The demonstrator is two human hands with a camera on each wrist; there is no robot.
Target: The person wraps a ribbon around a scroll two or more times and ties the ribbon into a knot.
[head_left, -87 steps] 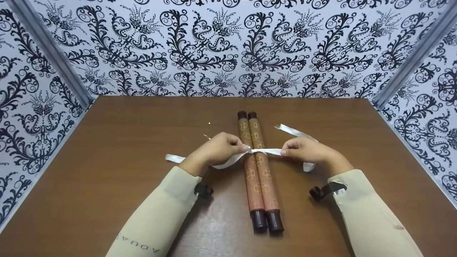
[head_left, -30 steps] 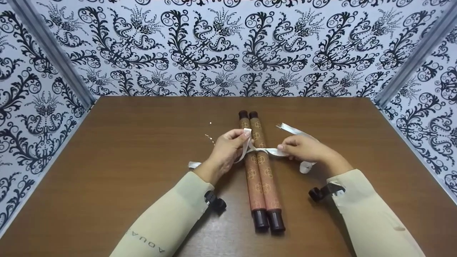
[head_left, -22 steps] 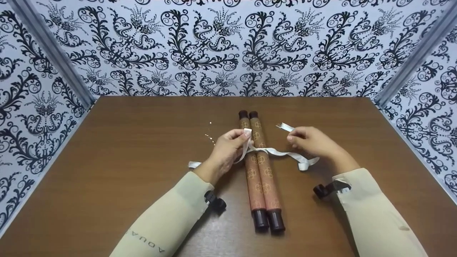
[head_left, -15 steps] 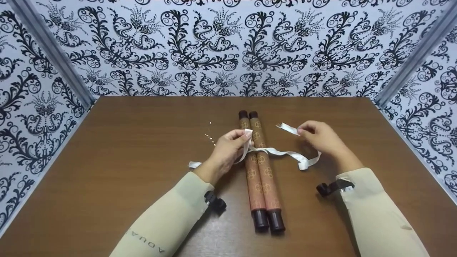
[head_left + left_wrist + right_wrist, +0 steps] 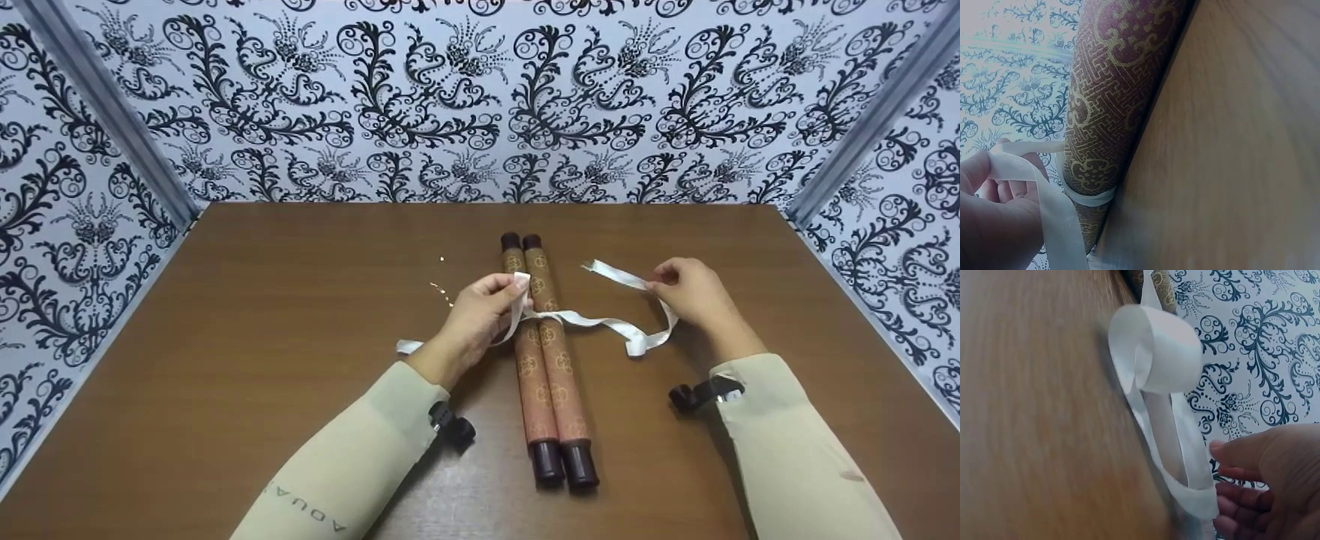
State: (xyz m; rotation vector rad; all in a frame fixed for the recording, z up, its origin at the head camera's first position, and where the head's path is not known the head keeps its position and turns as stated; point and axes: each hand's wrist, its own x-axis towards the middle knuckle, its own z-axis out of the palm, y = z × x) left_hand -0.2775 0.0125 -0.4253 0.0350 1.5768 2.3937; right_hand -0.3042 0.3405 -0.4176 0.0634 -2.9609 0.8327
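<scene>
A rolled scroll [image 5: 551,397], two side-by-side brocade rolls with dark end caps, lies lengthwise on the table. White ribbon [image 5: 592,320] crosses round its middle. My left hand [image 5: 474,311] pinches a raised loop of this ribbon between thumb and fingers, over the left roll. In the left wrist view, the ribbon [image 5: 1061,225] drapes down from the thumb, and a band circles the roll [image 5: 1112,101]. To the right, my right hand [image 5: 697,296] is beside the ribbon's long tail. Its thumb and fingers stand apart in the right wrist view, right at the curled ribbon [image 5: 1174,349].
The brown table [image 5: 262,300] is bounded by walls [image 5: 450,97] with black-and-white scrollwork. A few small pale specks [image 5: 441,289] lie left of the scroll. The ribbon's left end [image 5: 407,346] shows beyond my left wrist; its frayed right end [image 5: 596,266] lies behind right.
My left hand has lifted and folded the ribbon into a loop. My right hand has let go of the ribbon near the knot and moved right along its tail.
</scene>
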